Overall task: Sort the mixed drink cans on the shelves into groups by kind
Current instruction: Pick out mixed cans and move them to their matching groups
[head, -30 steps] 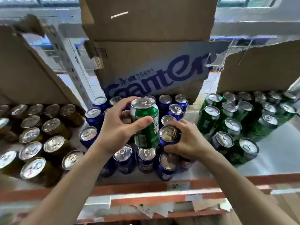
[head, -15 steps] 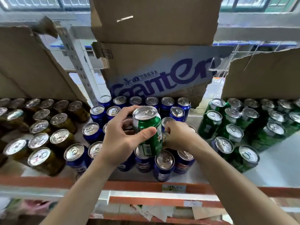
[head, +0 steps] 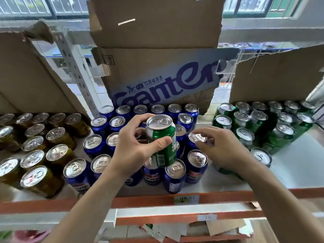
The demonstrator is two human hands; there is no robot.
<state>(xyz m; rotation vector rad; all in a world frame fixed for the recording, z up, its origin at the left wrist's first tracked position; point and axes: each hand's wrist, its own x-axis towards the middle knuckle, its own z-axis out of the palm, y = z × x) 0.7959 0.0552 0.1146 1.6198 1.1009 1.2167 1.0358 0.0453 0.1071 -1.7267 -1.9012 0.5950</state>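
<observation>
We are mid-sort: our left hand grips a stray green aluminium drink can above the blue cluster, and our right hand pinches a blue aluminium can by its rim. Next, the stray should go right, among the green cans.

Shifts the right hand from frame centre to right of centre, out from behind the green can. Carries the blue can along, from directly beside the green can into the right-hand column of the blue group. Opens the grasp from a wrap around the can body to a fingertip pinch on the lid rim. Exposes that lid fully again.
</observation>
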